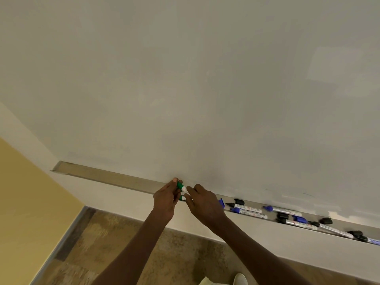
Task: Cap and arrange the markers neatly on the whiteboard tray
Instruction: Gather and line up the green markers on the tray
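Note:
A long grey whiteboard tray (115, 177) runs along the bottom of the whiteboard (205, 89). Over its middle, my left hand (165, 199) pinches the green cap end of a green marker (182, 187), and my right hand (202, 201) grips the same marker's white barrel. A second green marker (182, 198) shows just below, between my hands. To the right, several black and blue markers (247, 210) lie scattered in the tray, some uncapped, with loose caps such as a blue cap (221, 202) and a black cap (239, 201) beside them.
The tray's left part is bare up to its end (58, 166). A yellow wall (26, 202) stands at the left above a brown patterned floor (115, 243). A white shoe tip (240, 279) shows at the bottom edge.

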`<act>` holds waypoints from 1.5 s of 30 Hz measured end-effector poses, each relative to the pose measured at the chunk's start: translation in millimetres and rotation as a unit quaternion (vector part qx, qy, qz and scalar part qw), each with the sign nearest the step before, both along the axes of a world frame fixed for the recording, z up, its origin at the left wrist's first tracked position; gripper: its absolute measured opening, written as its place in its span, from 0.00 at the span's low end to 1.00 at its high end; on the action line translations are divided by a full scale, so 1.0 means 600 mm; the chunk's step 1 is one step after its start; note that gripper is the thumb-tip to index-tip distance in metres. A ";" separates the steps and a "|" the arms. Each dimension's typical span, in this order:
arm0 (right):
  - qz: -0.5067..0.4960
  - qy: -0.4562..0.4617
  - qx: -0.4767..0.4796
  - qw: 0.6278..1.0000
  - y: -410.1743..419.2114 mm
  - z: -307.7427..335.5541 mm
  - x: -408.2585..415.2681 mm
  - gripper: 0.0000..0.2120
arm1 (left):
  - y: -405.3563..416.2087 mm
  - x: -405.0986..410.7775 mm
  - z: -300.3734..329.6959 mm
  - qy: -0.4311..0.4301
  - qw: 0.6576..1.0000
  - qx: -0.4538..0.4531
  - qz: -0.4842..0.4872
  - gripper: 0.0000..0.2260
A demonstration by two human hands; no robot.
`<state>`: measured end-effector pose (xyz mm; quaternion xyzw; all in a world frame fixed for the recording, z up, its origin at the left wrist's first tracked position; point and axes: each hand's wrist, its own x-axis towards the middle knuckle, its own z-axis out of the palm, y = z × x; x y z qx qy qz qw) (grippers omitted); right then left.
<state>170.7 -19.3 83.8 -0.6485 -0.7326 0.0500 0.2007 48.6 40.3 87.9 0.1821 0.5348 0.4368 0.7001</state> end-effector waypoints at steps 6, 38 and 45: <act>-0.050 0.127 -0.022 0.990 -0.008 0.000 -0.028 0.15 | -0.016 0.006 -0.001 0.011 0.999 -0.012 0.037 0.10; -0.091 -0.152 -0.158 0.971 0.029 -0.088 0.082 0.18 | 0.096 -0.049 -0.097 0.474 0.863 0.146 -0.092 0.08; -0.042 -0.194 -0.119 0.973 0.045 -0.092 0.070 0.16 | 0.117 -0.050 -0.101 0.527 0.823 0.141 -0.159 0.09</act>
